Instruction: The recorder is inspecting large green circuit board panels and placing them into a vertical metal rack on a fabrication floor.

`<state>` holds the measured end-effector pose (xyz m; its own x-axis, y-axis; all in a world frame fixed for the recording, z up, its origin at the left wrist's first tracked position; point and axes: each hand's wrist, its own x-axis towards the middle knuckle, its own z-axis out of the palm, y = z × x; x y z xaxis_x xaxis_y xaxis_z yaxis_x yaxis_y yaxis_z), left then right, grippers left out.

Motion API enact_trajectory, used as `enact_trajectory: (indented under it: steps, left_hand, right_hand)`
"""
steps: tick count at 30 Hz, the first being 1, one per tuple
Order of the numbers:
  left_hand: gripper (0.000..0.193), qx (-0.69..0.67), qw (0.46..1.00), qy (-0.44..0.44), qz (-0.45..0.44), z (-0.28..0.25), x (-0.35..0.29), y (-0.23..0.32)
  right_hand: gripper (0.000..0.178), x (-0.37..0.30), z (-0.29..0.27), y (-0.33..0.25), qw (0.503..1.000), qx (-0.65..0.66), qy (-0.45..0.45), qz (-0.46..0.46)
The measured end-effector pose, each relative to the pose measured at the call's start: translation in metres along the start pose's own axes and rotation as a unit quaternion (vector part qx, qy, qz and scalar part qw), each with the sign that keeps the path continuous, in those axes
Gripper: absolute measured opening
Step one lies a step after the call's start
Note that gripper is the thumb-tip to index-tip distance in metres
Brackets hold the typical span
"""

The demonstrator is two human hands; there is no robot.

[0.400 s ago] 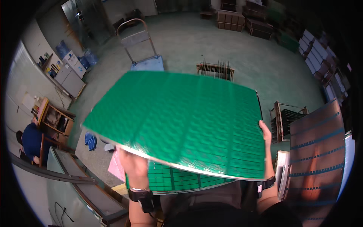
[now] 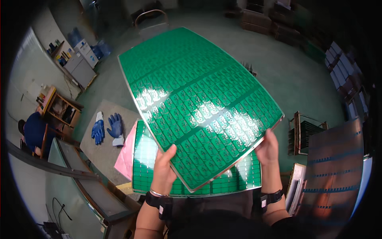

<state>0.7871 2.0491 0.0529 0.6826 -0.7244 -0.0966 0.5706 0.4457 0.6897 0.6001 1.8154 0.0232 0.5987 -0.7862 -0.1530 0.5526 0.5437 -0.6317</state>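
While the left hand (image 2: 164, 169) grasps one long edge of a large green panel (image 2: 199, 99), with the thumb laid on its upper face, the right hand (image 2: 269, 149) grasps the near short edge, close to the right corner. How the fingers are placed below the panel, I cannot tell. This panel is in the air in front of the person, turned so that one corner points toward the body; it bears rows of small repeated outlines and bright reflections. Below it lies a second green panel (image 2: 145, 139), which is partly covered from view. Just beside this one, at left, is a pink sheet (image 2: 126, 155). Farther left, two blue gloves (image 2: 115, 126) with pale cuffs lie side by side on a grey desk (image 2: 95, 153). On the right side stand a rack (image 2: 300, 135) and a brownish panel (image 2: 332, 171) with dark bands.
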Motion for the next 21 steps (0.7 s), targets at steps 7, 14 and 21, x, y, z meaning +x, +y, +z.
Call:
enact_trajectory:
  steps: [7,14,21]
  left_hand:
    - [0.051,0.039,0.999,0.031,-0.017,-0.033,-0.008,0.017]
    - [0.053,0.045,0.998,0.014,-0.03,-0.047,-0.012,0.018]
    - [0.054,0.063,0.998,0.01,-0.029,-0.046,-0.014,0.023]
  right_hand:
    - [0.05,-0.001,-0.03,-0.048,0.993,-0.064,-0.085,-0.056]
    - [0.053,-0.009,-0.034,-0.048,0.987,-0.15,-0.041,-0.031]
    - [0.056,-0.007,-0.041,-0.055,0.974,-0.194,-0.119,-0.008]
